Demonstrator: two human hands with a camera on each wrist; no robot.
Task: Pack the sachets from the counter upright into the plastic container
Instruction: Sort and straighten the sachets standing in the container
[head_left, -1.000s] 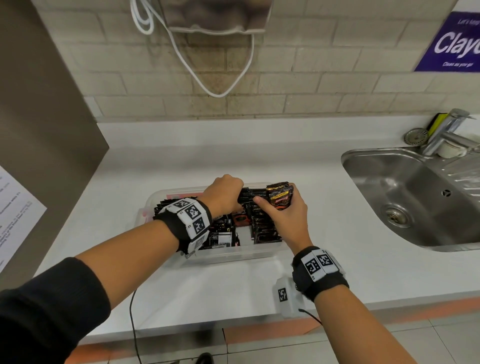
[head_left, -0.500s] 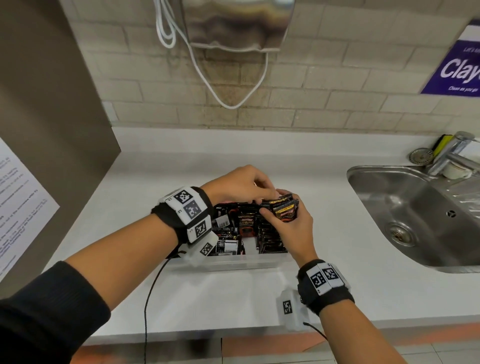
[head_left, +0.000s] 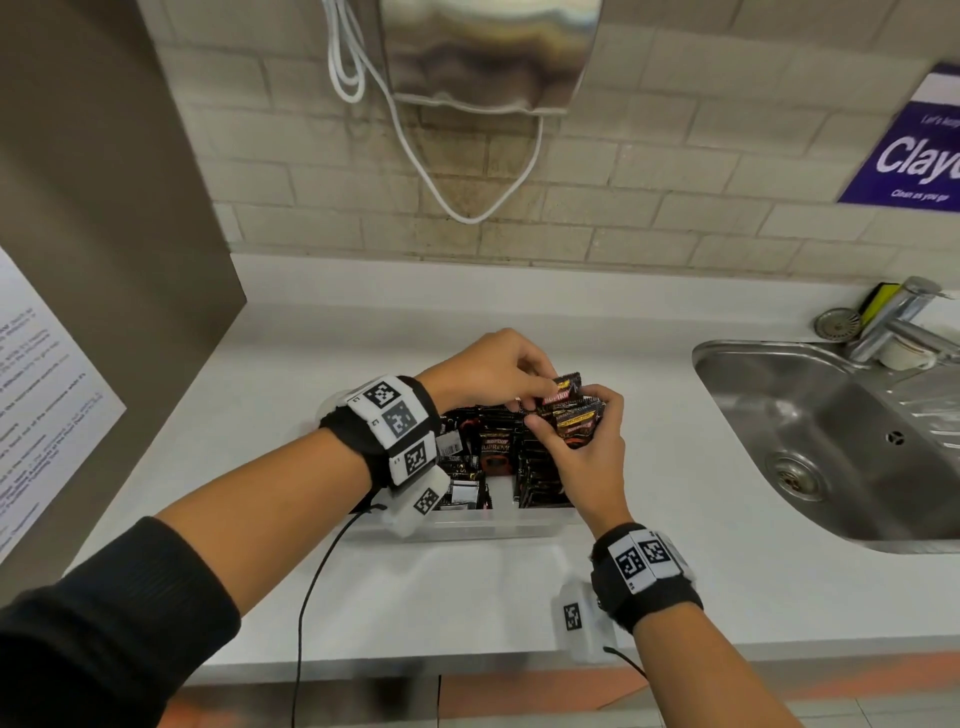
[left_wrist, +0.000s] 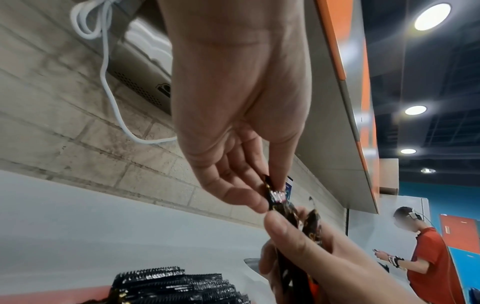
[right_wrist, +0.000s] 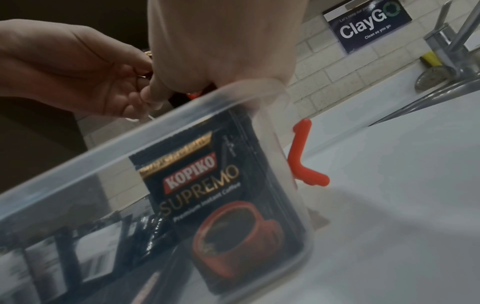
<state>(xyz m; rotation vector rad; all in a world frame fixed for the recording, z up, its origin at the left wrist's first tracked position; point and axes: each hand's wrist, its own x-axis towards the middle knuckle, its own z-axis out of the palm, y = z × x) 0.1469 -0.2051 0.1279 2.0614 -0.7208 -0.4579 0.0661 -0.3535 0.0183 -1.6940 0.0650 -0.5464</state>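
Over the container (head_left: 467, 530), right hand (head_left: 592, 462) grips sachets (head_left: 576, 423); left hand (head_left: 483, 371) pinches one.

Both your forearms reach forward over the container (head_left: 467, 527). Your right hand (head_left: 592, 457) grips a bunch of sachets (head_left: 576, 423), fingers curled round it. Your left hand (head_left: 488, 371), just beside, pinches the top sachet (head_left: 566, 387).

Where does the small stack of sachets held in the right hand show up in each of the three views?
Head: stack of sachets at centre, above the plastic container, gripped by the right hand.
Left wrist: lower centre-right, with the left hand pinching one sachet.
Right wrist: hidden behind the right hand.
Shared landmark: purple ClayGo sign, also a sliver in the left wrist view.
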